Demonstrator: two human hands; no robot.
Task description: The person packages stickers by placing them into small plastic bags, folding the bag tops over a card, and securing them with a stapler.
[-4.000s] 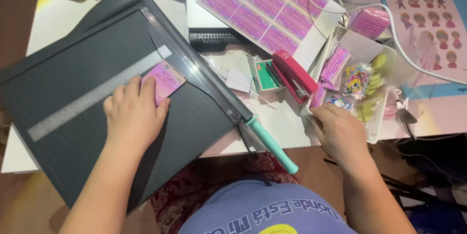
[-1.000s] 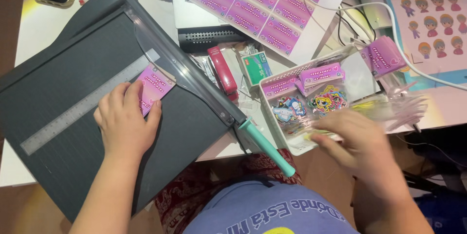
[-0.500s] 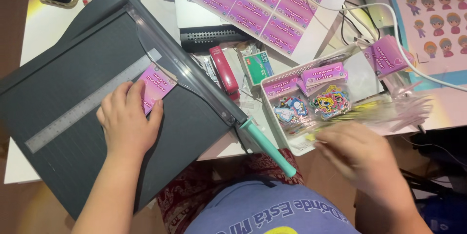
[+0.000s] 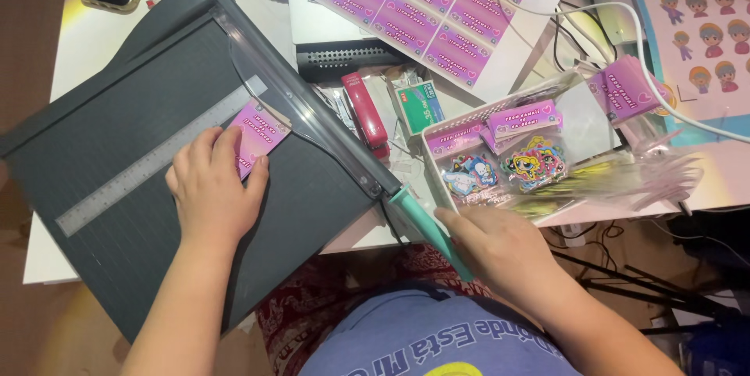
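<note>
Pink card (image 4: 262,135) lies flat on the dark grey paper trimmer (image 4: 117,149), left of centre, pinned under the spread fingers (image 4: 226,145) of my left hand (image 4: 211,192), its far edge tucked beneath the clear guard bar. My right hand (image 4: 500,247), low and right of centre, has its fingers curled loosely around the teal blade handle (image 4: 426,223). At the top centre sits a white sheet of purple-pink rectangular labels (image 4: 437,8). A white tray (image 4: 582,122) at right holds pink cards and cartoon stickers. A red stapler (image 4: 366,114) and a small green box (image 4: 418,106) lie on the desk (image 4: 94,28) between.
</note>
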